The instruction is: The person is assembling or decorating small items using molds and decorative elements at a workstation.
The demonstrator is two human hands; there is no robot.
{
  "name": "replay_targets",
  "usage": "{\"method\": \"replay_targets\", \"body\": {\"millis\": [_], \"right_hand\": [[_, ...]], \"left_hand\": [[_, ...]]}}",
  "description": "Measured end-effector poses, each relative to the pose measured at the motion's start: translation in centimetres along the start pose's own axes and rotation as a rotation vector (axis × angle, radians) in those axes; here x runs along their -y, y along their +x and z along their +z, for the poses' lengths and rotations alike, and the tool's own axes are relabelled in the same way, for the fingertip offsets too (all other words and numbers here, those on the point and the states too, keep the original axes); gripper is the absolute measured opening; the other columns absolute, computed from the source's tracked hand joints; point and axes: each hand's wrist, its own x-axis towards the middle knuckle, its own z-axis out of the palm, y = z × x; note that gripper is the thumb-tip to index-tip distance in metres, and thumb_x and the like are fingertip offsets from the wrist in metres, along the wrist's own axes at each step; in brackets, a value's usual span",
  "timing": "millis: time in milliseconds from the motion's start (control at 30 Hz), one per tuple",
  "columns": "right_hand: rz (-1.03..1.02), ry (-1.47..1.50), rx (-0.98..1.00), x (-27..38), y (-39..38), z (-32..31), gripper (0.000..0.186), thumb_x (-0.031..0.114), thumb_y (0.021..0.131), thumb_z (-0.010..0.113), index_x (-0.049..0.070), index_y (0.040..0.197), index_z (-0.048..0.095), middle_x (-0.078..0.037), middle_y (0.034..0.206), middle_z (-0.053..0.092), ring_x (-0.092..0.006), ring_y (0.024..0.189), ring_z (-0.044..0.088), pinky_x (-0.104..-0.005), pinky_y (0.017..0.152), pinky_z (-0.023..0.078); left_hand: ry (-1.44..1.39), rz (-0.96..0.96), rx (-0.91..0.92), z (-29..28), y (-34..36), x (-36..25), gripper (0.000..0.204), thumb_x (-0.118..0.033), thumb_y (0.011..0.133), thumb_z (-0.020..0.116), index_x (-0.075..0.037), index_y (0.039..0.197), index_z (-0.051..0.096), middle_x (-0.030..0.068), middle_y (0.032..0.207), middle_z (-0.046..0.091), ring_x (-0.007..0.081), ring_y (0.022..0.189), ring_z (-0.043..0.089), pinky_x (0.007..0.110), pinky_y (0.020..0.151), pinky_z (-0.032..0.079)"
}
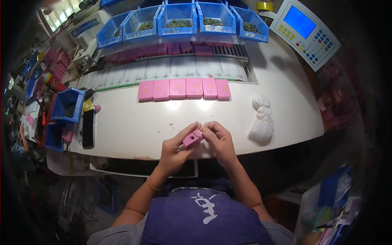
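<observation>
Blue screen [299, 21] on white keypad console [307, 33], far right of tabletop [286, 85]. White labels [214, 27] on blue bin fronts [216, 16] along back. Blue sign [87, 27] on machine, back left.

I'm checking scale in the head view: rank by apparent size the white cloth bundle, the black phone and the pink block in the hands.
1. black phone and white cloth bundle: look alike, unranked
2. pink block, clearly smallest

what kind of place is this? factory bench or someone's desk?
Most likely a small-parts assembly bench in a workshop. A row of blue parts bins lines the back of the white table, six identical pink blocks lie side by side, and a keypad control unit sits at the far right. Both hands hold one small pink block.
</observation>
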Motion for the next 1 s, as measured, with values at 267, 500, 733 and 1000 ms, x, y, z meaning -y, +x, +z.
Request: {"method": "replay_targets", "body": {"millis": [267,500,733,1000], "right_hand": [[-0.021,0.326,0.060,0.4,-0.2,-0.8,0.013,0.015,0.099,0.059,0.003,0.103,0.061,0.001,0.089,0.058,-0.0070,0.082,0.051,-0.0225,0.077,0.042],[-0.543,-1.427,-0.383,0.4,1.4,-3.3,0.021,0.014,0.083,0.072,0.006,0.102,0.067,-0.004,0.095,0.061,-0.0219,0.098,0.051,-0.0331,0.087,0.041],[-0.184,-0.756,-0.147,2.7,-1.0,-0.9,0.038,0.014,0.085,0.072,0.002,0.120,0.064,-0.013,0.098,0.064,-0.0291,0.092,0.060,-0.0376,0.084,0.049],[-0.397,-0.776,0.084,0.7,-2.6,0.7,0.050,0.009,0.088,0.069,-0.001,0.134,0.055,-0.016,0.100,0.066,-0.0240,0.086,0.064,-0.0336,0.079,0.053]], "left_hand": [[0.195,-0.143,0.085,-0.3,0.4,-0.4,0.052,0.007,0.079,0.065,0.000,0.131,0.059,0.0157,0.117,0.070,0.0177,0.104,0.068,0.030,0.092,0.052],[0.374,0.029,-0.105,0.2,0.1,0.1,0.045,-0.008,0.080,0.073,-0.003,0.124,0.065,0.0172,0.084,0.070,0.0265,0.066,0.067,0.034,0.066,0.053],[0.756,0.083,-0.175,0.7,-0.1,0.5,0.048,-0.009,0.078,0.073,0.002,0.123,0.062,0.0202,0.094,0.065,0.0316,0.084,0.065,0.036,0.074,0.052],[0.192,-0.108,-0.013,0.2,-0.3,0.2,0.059,0.001,0.078,0.070,-0.001,0.135,0.052,0.0124,0.093,0.063,0.0217,0.081,0.066,0.033,0.072,0.055]]}}
